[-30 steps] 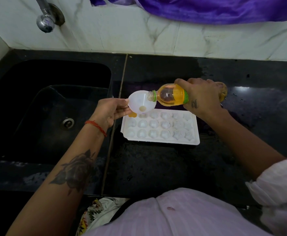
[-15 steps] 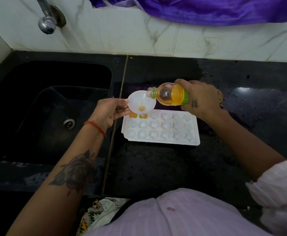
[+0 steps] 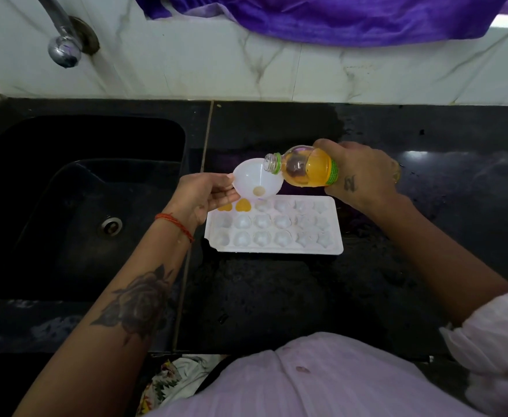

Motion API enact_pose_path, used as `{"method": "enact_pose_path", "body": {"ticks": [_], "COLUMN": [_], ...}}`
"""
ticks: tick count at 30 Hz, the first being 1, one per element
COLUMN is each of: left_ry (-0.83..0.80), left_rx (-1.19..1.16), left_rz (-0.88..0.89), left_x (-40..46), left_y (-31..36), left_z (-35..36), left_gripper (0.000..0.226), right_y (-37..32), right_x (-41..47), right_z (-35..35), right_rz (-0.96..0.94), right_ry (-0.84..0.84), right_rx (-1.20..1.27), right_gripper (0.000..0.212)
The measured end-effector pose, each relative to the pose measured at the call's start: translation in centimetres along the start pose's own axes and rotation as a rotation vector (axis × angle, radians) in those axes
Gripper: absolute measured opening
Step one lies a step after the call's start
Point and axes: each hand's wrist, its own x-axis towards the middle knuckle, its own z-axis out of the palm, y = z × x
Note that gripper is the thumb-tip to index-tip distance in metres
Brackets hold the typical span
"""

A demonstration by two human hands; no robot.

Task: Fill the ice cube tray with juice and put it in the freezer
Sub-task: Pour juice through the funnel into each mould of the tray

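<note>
the tray [image 3: 274, 227] lies flat on the black counter [image 3: 277, 296], just right of the sink [image 3: 81, 191]. its two cells at 10 o'clock hold juice. the left hand [image 3: 200, 197] pinches a white funnel [image 3: 257, 182] over that corner. the right hand [image 3: 359, 173] is wrapped around a bottle [image 3: 304, 170], tipped with its mouth at the funnel rim.

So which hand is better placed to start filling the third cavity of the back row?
Left. The left hand holds the white plastic funnel above the white ice cube tray, beside two filled cavities; the right hand only tips the orange juice bottle.
</note>
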Motion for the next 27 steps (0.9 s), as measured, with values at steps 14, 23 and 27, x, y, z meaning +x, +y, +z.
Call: {"method": "enact_pose_path", "body": {"ticks": [14, 23, 27], "left_ry": [0.003, 0.02, 0.015], "left_rx": [0.072, 0.056, 0.045], "left_rz": [-0.004, -0.008, -0.003], "left_x": [0.3, 0.2, 0.2], "left_y": [-0.5, -0.3, 0.0], "left_z": [0.7, 0.7, 0.6], "left_gripper": [0.005, 0.004, 0.003], "right_y": [1.4, 1.1, 1.1], "right_x": [-0.3, -0.2, -0.4], "right_z": [0.2, 0.4, 0.2], "right_rz": [0.0, 0.015, 0.041], "right_ry": [0.01, -0.006, -0.015], "right_rx": [-0.13, -0.058, 0.019], "right_gripper": [0.059, 0.063, 0.068]}}
